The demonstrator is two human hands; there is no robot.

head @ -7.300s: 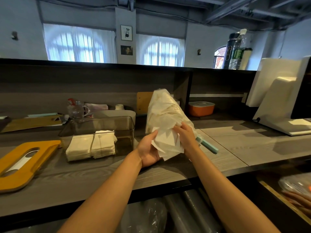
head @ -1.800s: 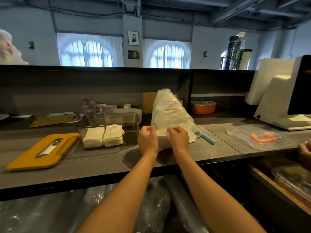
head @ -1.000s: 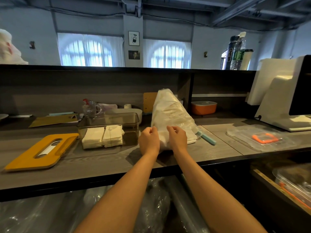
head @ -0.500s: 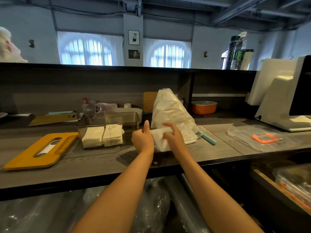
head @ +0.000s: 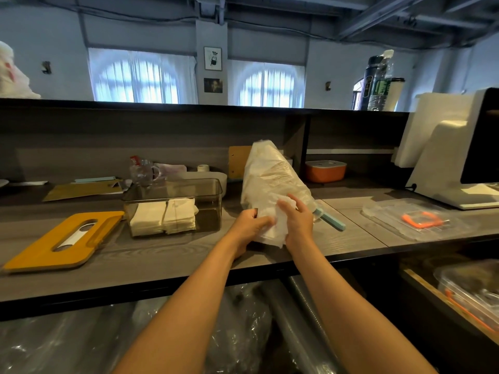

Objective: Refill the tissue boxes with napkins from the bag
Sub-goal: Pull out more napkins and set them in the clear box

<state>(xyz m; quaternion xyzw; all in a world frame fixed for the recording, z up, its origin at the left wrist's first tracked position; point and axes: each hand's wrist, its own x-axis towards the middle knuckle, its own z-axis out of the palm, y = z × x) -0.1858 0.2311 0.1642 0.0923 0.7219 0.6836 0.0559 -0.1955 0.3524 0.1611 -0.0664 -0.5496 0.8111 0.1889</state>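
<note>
Both hands, the left hand [head: 247, 225] and the right hand [head: 298, 221], grip a bunch of white napkins [head: 272, 224] at the mouth of the plastic bag [head: 270, 179] lying on the surface [head: 167, 255]. To the left stands the clear tissue box [head: 175, 206], partly filled, with its yellow lid [head: 62, 241] beside it.

1. Counter [head: 151, 255]: matt grey wood grain.
2. Bag [head: 270, 176] on the counter: thin crinkled translucent plastic.
3. Box [head: 208, 201] left of the bag: glossy smoky clear plastic.
4. Napkins [head: 164, 220] inside the box: soft matt paper.
</note>
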